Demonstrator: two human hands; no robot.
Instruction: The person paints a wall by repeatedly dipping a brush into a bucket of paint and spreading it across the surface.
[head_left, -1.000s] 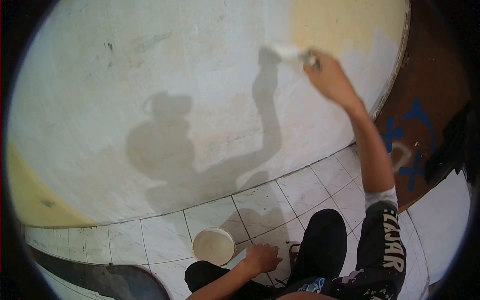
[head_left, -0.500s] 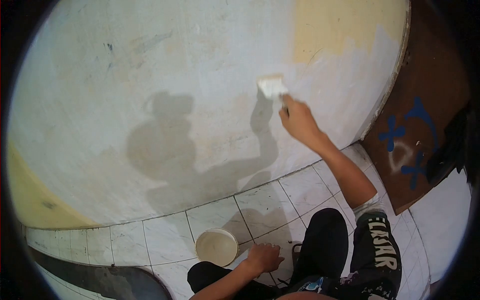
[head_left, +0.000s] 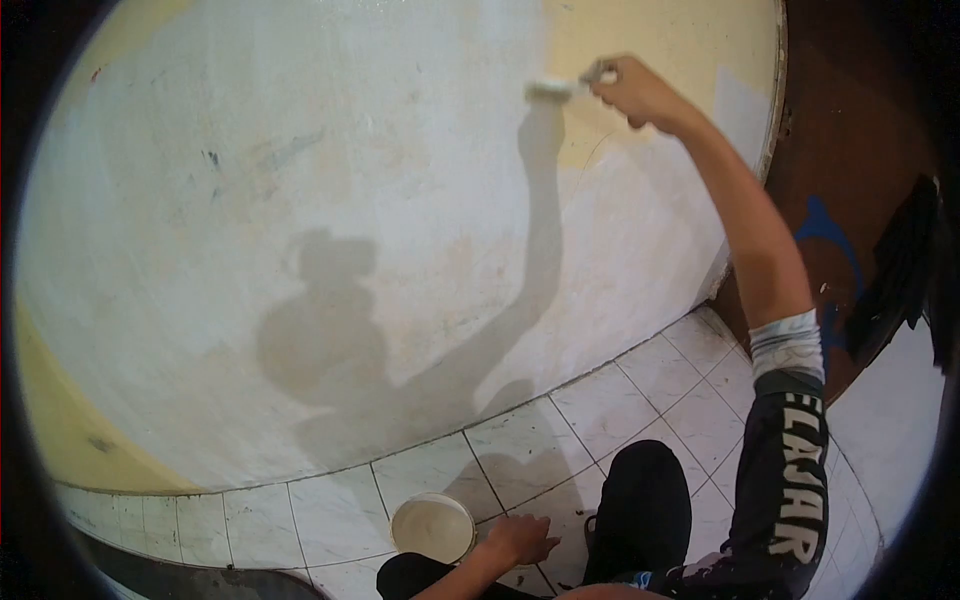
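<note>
My right hand (head_left: 640,95) is closed around the handle of a paintbrush (head_left: 551,90), whose pale, slightly blurred bristles are at the wall (head_left: 400,200), by the edge of a yellow patch (head_left: 640,40). Whitish paint covers much of the wall. Low in the view, my left hand (head_left: 522,540) hangs near my knee with its fingers extended and nothing visible in it. Just left of that hand, a round white tub (head_left: 432,527) stands on the floor; its inside looks pale.
White tiles (head_left: 610,400) cover the floor along the wall's base. A brown panel (head_left: 820,150) with blue marks and a dark hanging cloth (head_left: 895,270) are on the right. A dark curved surface (head_left: 200,583) lies at the lower left.
My right hand and the brush have moved up the wall, and my arm is more extended. The view has shifted slightly. My left hand stays beside the tub.
</note>
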